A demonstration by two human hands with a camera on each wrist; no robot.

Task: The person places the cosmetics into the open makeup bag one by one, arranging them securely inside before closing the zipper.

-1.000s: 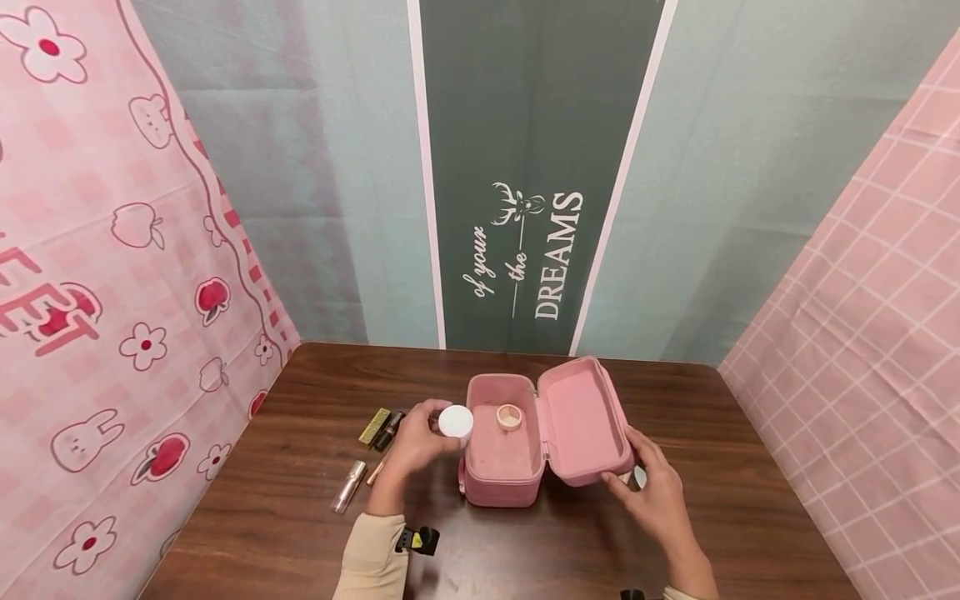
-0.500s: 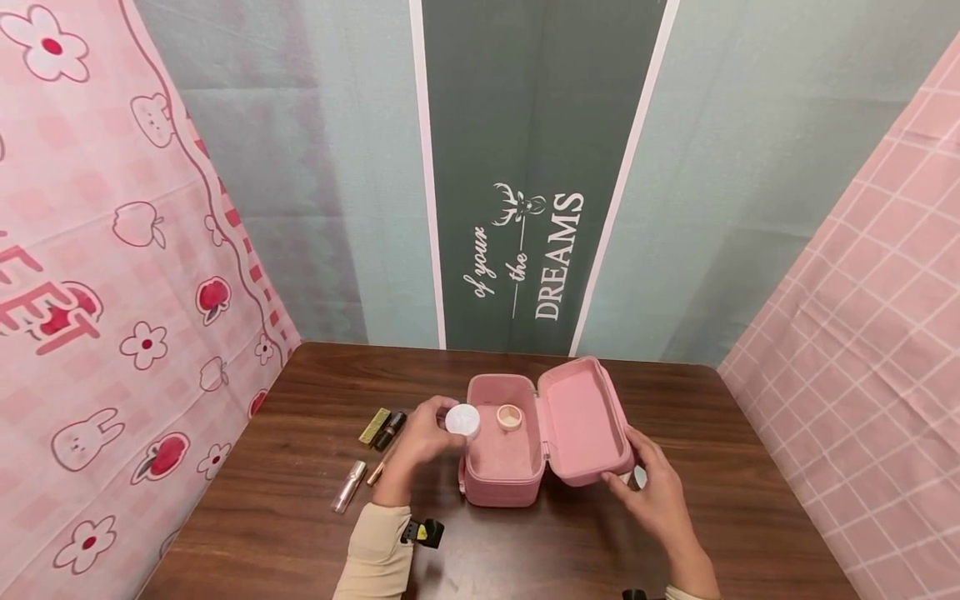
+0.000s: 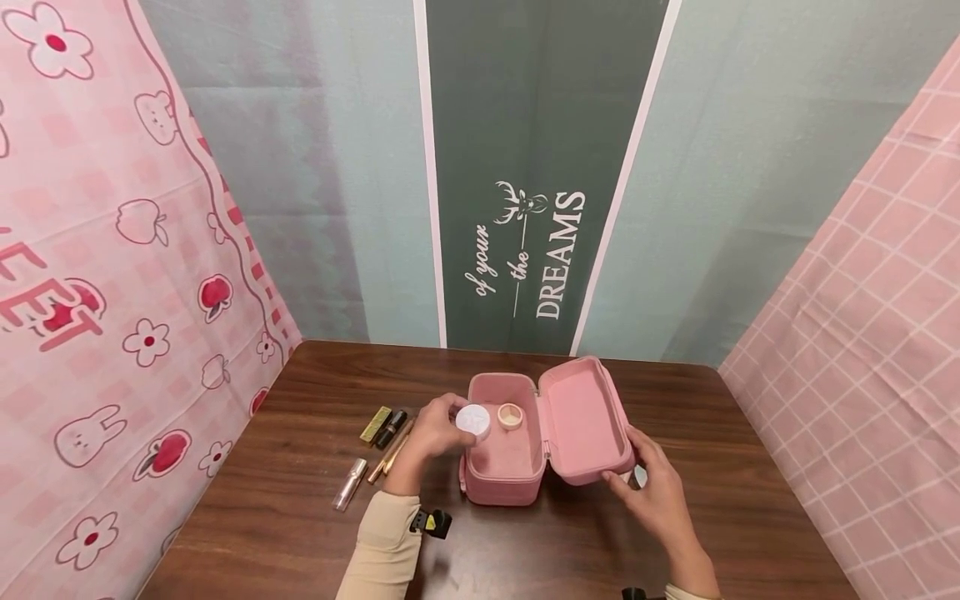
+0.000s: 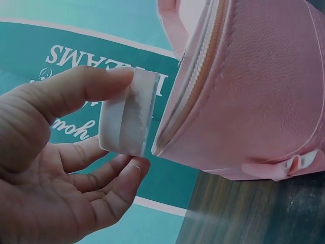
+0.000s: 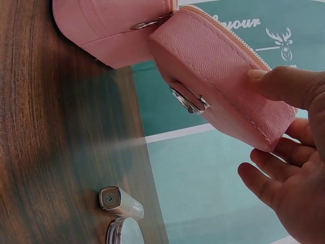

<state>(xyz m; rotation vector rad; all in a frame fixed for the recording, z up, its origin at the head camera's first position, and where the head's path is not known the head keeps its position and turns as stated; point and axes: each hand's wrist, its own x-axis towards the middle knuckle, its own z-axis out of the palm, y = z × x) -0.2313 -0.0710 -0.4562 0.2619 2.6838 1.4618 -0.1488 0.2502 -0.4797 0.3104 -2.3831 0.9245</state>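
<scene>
An open pink makeup case [image 3: 502,493] stands mid-table, its lid [image 3: 587,421] swung out to the right. My left hand [image 3: 435,429] pinches a round white jar [image 3: 473,422] over the case's left rim. In the left wrist view the jar [image 4: 131,114] lies between thumb and fingers, close to the zipper edge of the case [image 4: 259,96]. Inside the case sits a small round compact [image 3: 510,416] with cream-toned sections. My right hand [image 3: 658,492] holds the lid's outer end; in the right wrist view its thumb is on the lid [image 5: 218,66], with several fingers beneath.
Left of the case lie a yellow-gold box [image 3: 376,426], a black tube [image 3: 392,429], slim gold sticks [image 3: 390,460] and a clear pinkish tube [image 3: 350,484]. Behind the lid, the right wrist view shows a square-ended tube [image 5: 122,202] and a silver-rimmed round jar [image 5: 127,232].
My left hand has moved slightly right with the white jar, from beside the case to over its left rim. My right hand stays on the lid.
</scene>
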